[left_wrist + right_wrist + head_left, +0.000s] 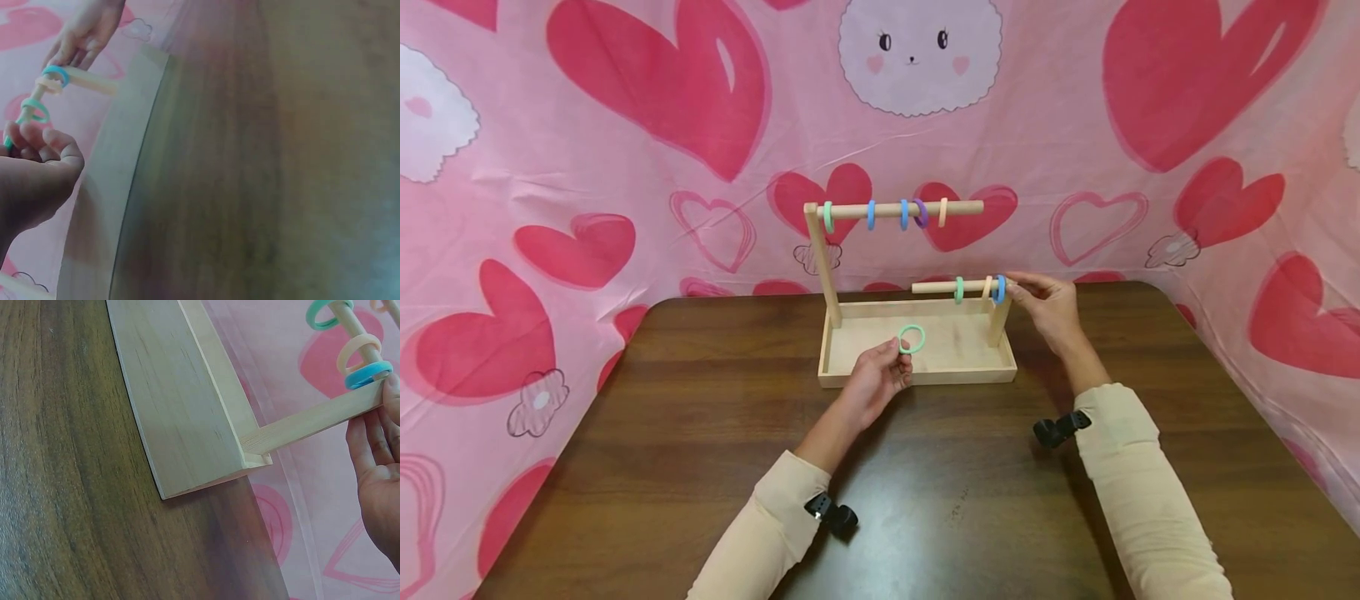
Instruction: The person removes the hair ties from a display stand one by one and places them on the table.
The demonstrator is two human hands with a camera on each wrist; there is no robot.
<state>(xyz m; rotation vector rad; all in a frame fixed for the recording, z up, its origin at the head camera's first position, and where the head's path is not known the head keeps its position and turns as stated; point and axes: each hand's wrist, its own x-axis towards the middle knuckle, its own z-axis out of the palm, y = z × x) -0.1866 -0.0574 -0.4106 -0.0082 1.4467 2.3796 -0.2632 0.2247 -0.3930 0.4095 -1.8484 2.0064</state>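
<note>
My left hand [880, 379] pinches a light green ring [923, 340] over the tray [940, 377] of a wooden stand. At the stand's right end, my right hand [1051, 310] grips the top of the short post [319, 425], thumb on one side and fingers on the other. Right by those fingertips, a blue ring [1001, 290] hangs on the lower bar [931, 287], beside a peach ring [988, 285] and a green ring [959, 297]. The upper bar [887, 210] carries a green ring [828, 218], two blue rings [871, 217], a purple ring [921, 215] and a peach ring [943, 213].
The tall left post [824, 267] holds up the upper bar. Everything stands on a brown wooden table [940, 492], near its far edge. Behind it hangs a pink cloth [1037, 125] with hearts. Each sleeve has a black strapped-on wrist camera [1060, 428].
</note>
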